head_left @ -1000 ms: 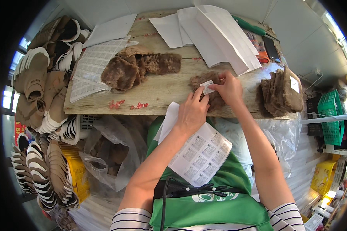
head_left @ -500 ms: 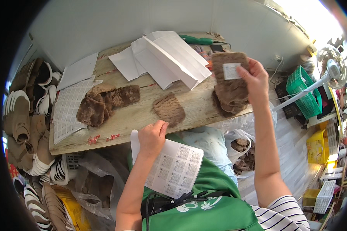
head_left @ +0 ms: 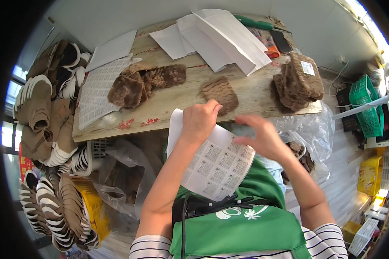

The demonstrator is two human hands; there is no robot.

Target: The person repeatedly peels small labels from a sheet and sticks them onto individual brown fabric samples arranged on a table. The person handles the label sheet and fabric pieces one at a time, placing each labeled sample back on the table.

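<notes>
My left hand [head_left: 199, 122] pinches the top edge of a white sheet of printed labels [head_left: 218, 166], which hangs over my lap at the table's front edge. My right hand [head_left: 262, 136], blurred by motion, is beside the sheet's right edge with thumb and fingers apart; I see nothing in it. Just beyond my left hand a single brown furry piece [head_left: 220, 93] lies on the table. On the right stands a stack of brown furry pieces [head_left: 294, 88], its top one bearing a small white label [head_left: 307, 68].
Crumpled furry pieces [head_left: 132, 86] and more label sheets [head_left: 103, 90] lie on the left of the wooden table [head_left: 177, 113]. White papers [head_left: 222, 39] and a green-handled tool [head_left: 253, 22] are at the back. Shoes [head_left: 41, 110] are piled at left; a plastic bag [head_left: 320, 138] hangs at right.
My right hand has set the labelled furry piece on the right-hand stack, let go, and come back left to the label sheet. My left hand still holds the sheet. The view has shifted.
</notes>
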